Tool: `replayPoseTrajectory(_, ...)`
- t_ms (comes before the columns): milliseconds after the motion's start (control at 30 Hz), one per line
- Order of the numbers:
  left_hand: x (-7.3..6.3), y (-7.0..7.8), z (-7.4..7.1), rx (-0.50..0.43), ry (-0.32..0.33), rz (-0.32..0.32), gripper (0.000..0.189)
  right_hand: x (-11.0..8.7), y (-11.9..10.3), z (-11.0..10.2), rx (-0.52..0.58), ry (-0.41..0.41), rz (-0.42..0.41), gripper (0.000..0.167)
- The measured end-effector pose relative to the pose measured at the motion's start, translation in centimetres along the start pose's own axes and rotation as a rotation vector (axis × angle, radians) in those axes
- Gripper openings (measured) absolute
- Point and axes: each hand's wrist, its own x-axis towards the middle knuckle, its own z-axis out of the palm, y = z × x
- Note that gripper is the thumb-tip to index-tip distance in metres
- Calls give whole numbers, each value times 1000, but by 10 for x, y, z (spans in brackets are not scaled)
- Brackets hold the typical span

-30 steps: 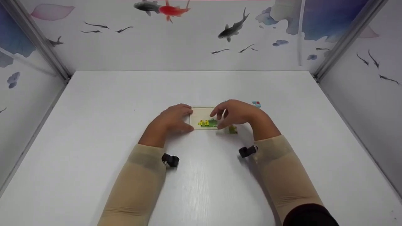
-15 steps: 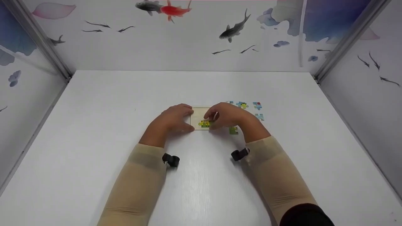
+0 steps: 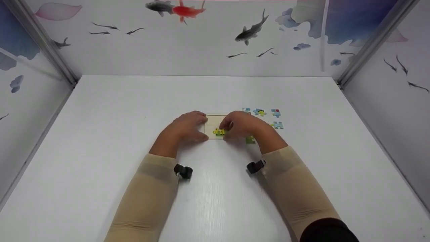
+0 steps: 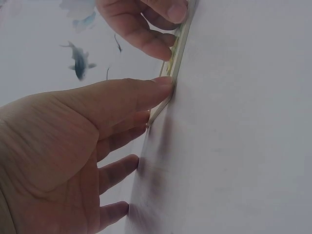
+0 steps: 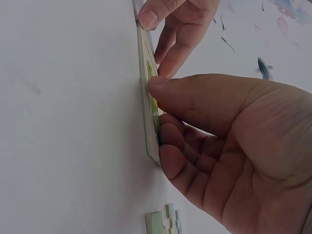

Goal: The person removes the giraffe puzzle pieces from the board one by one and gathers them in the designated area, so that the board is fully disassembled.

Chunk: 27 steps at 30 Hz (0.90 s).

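A shallow pale wooden puzzle board (image 3: 212, 121) lies flat on the white table, with yellow-and-green jigsaw pieces (image 3: 219, 132) along its near side. My left hand (image 3: 184, 127) holds the board's left end, thumb at the near corner and a finger at the far one. Over the right part of the board is my right hand (image 3: 248, 125), its fingers bent down and its thumb at the near side. In the right wrist view its thumb and curled fingers close about a green puzzle piece (image 5: 156, 122) lying in the board. The hand covers the board's right end in the head view.
Several loose jigsaw pieces lie right of the board, among them a blue-and-yellow piece (image 3: 260, 112), a piece with a red dot (image 3: 276, 113) and a green piece (image 3: 250, 139) by the right wrist. Fish-printed panels (image 3: 215, 43) border the table (image 3: 208, 201).
My right hand has moved left along the board, covering the green part of the pieces and uncovering loose pieces on the right. It barely moves over the last half second. My left hand stays put.
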Motion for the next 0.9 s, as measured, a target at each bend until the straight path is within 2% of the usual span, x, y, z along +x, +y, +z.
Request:
replayPoseTrajectory(500, 1, 1, 2, -8, 2, -26, 74, 1, 0, 4, -30, 12, -21, 31)
replayPoseTrajectory(900, 1, 1, 1, -15, 8, -22, 74, -1, -3, 2, -31, 16, 2, 25)
